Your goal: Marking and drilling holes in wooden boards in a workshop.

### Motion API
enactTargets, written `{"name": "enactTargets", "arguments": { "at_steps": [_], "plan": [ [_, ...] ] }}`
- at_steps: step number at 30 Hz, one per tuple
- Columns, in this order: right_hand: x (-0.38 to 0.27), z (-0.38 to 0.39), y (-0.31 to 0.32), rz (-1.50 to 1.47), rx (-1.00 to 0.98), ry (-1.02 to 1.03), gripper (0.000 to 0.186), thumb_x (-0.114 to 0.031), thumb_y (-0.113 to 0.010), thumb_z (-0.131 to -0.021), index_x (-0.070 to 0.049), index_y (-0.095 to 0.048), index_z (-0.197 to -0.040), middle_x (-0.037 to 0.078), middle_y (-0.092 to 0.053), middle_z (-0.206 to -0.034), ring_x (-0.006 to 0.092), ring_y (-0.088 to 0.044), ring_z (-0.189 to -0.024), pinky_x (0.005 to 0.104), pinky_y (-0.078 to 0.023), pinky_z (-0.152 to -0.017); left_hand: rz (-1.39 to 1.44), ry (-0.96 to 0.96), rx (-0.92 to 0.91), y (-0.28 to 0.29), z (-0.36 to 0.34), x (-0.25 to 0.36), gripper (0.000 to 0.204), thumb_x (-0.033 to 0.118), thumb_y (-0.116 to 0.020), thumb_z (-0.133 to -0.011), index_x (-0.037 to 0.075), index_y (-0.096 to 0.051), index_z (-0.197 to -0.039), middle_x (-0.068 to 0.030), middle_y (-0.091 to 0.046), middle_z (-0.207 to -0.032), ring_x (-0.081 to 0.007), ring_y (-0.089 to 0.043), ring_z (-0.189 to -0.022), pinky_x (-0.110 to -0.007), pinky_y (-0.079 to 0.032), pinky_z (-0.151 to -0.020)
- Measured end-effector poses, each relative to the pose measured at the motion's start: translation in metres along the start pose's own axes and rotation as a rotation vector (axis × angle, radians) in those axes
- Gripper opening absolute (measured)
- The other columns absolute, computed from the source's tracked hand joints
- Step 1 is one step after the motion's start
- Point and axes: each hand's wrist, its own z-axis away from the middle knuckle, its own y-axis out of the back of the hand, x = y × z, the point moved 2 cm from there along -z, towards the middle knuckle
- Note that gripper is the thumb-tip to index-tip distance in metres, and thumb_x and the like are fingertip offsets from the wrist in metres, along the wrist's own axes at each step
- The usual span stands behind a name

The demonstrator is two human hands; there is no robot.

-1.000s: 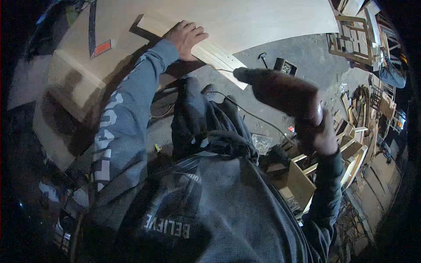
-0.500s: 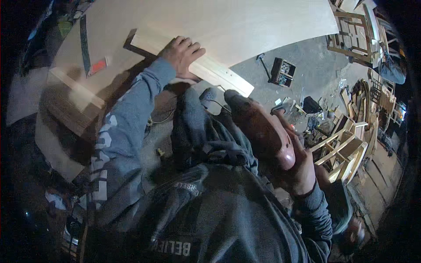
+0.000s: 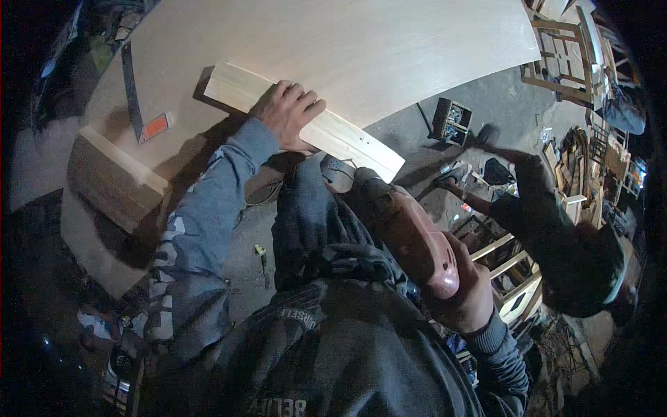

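Left hand: I am seeing, in the head view, the left hand (image 3: 288, 113) curling its fingers over a pale wooden strip (image 3: 351, 139).
Right hand: the right hand (image 3: 469, 292) is wrapping closed around the handle of a red power drill (image 3: 420, 236).
Drill nose: pointing near the strip's right end; whether they are touching, I cannot tell.
Strip: slanting over a plywood sheet (image 3: 417, 48), right end jutting past the edge.
Sheet, left part: a dark-bladed square (image 3: 130, 97) is lying near a wooden block (image 3: 121, 174).
Floor: an open toolbox (image 3: 439, 119) is sitting beyond the strip.
Right side: a co-worker (image 3: 577, 250) is standing in dark clothes.
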Motion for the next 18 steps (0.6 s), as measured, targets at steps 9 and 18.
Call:
{"name": "enactTargets", "arguments": {
  "at_steps": [9, 18],
  "plan": [
    [0.002, -0.016, -0.003, -0.071, -0.038, -0.049, 0.082, -0.015, -0.085, -0.073, 0.003, -0.047, -0.144, 0.02, -0.068, -0.127, 0.0294, -0.067, -0.117, 0.0386, -0.053, -0.1, 0.013, 0.004, 0.046, -0.003, 0.0, 0.0, 0.087, 0.058, -0.087, -0.054, 0.008, -0.062, -0.121, -0.0091, -0.062, -0.113, -0.0286, -0.057, -0.108, -0.048, -0.043, -0.1],
    [-0.003, -0.029, -0.006, 0.1, -0.039, 0.007, 0.079, -0.017, -0.083, -0.075, -0.003, -0.046, -0.144, 0.02, -0.07, -0.121, 0.0348, -0.072, -0.107, 0.0402, -0.058, -0.09, 0.004, 0.0, 0.002, -0.002, 0.0, -0.001, 0.087, 0.061, -0.086, -0.056, 0.008, -0.061, -0.121, -0.0095, -0.061, -0.112, -0.0288, -0.057, -0.108, -0.05, -0.043, -0.1]
  ]
}}
